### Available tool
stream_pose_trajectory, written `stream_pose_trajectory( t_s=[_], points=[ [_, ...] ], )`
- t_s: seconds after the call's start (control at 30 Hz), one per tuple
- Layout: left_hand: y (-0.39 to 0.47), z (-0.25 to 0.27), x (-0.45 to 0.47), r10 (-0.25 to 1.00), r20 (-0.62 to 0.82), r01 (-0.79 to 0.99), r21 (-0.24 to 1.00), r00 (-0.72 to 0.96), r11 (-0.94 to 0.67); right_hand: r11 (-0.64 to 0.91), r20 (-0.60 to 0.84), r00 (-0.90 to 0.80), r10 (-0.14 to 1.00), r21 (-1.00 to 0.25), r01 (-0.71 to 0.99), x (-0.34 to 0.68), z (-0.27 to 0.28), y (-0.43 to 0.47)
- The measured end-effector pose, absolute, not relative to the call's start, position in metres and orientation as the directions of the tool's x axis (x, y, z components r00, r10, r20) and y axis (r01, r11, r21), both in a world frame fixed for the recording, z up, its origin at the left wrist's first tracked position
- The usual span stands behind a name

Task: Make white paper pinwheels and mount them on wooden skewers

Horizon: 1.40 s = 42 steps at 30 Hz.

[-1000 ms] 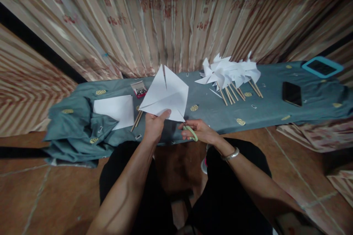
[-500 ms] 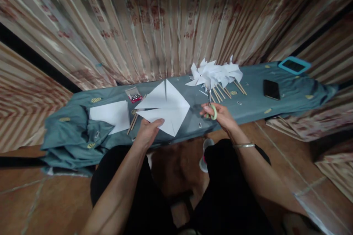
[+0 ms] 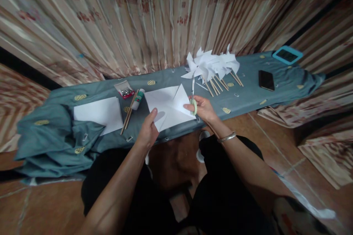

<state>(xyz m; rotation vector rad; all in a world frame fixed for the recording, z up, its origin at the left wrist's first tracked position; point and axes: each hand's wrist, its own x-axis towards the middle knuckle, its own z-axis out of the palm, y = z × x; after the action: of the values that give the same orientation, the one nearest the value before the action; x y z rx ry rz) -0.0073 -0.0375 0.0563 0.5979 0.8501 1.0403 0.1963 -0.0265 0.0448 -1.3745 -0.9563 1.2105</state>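
While the left hand (image 3: 149, 132) pinches the near corner of the cut paper square (image 3: 168, 106), the right hand (image 3: 202, 108) grips green-handled scissors (image 3: 193, 97), blades pointing away, at the sheet's right edge. Beyond the right hand lie paper pinwheels (image 3: 211, 67); left of the left hand, sticks (image 3: 129, 112) and a glue bottle (image 3: 137, 99).

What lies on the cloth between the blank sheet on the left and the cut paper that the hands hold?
In the head view, wooden sticks and a small glue bottle lie between the blank sheet and the cut paper.
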Motion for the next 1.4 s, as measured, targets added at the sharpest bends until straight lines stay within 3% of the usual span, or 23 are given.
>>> stream_pose_trajectory(
  t_s=[0.17, 0.33, 0.47, 0.6, 0.77, 1.0, 1.23, 1.4],
  points=[
    [-0.04, 0.049, -0.003, 0.924, -0.292, -0.59, 0.71, 0.249, 0.383, -0.14, -0.184, 0.327, 0.927, -0.978, -0.153, 0.175, 0.033, -0.022],
    [-0.044, 0.042, 0.013, 0.942, -0.306, -0.559, 0.761, 0.137, 0.329, -0.121, -0.208, 0.329, 0.921, -0.956, -0.265, 0.155, 0.031, -0.028],
    [-0.04, 0.035, 0.017, 0.954, -0.296, -0.505, 0.832, -0.049, 0.232, -0.146, -0.209, 0.236, 0.949, -0.956, -0.256, 0.148, 0.034, -0.036],
    [-0.029, 0.029, 0.006, 0.966, -0.156, -0.331, 0.94, -0.206, 0.081, -0.172, -0.187, 0.103, 0.977, -0.974, -0.145, 0.149, 0.035, -0.048],
    [-0.013, 0.031, -0.015, 0.946, -0.008, -0.188, 0.98, -0.324, -0.056, -0.208, -0.21, -0.161, 0.964, -0.978, 0.032, 0.159, 0.032, -0.07],
    [-0.008, 0.032, -0.03, 0.95, 0.071, -0.052, 0.994, -0.305, -0.091, -0.247, -0.283, -0.453, 0.845, -0.959, 0.139, 0.171, 0.032, -0.088],
    [-0.013, 0.033, -0.021, 0.963, 0.115, 0.088, 0.991, -0.244, -0.096, -0.268, -0.315, -0.463, 0.829, -0.949, 0.165, 0.173, 0.031, -0.085],
    [-0.014, 0.033, -0.017, 0.972, 0.126, 0.091, 0.99, -0.2, -0.109, -0.255, -0.303, -0.439, 0.846, -0.953, 0.166, 0.175, 0.027, -0.085]
  ],
)
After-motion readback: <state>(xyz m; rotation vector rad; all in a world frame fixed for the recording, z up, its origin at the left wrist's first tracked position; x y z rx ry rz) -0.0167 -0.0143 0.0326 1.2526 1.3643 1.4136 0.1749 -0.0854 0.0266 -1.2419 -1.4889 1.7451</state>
